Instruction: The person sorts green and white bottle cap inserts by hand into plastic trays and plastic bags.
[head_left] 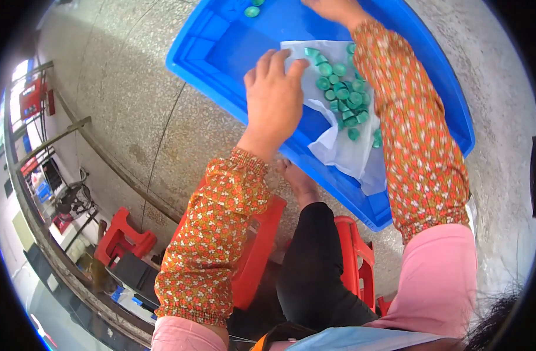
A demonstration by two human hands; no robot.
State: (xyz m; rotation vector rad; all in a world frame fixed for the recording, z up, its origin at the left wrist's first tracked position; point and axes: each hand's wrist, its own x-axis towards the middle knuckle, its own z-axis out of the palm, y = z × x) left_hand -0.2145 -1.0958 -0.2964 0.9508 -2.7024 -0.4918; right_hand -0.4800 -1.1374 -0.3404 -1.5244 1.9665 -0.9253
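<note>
A pile of small green plastic caps lies on a crumpled white plastic sheet inside a large blue tray. My left hand is over the tray's near left rim, left of the caps. Its fingers are apart and nothing shows in them. Beyond the pile, at the top edge of the picture, is my right hand. The picture's edge cuts off most of its fingers, so whatever they hold is hidden. Two more green caps sit at the tray's far left.
Red plastic stools stand close by my legs, with another red stool farther left. My bent leg is just below the tray. A speckled stone floor surrounds it. Along the left side run a rail and cluttered shelves.
</note>
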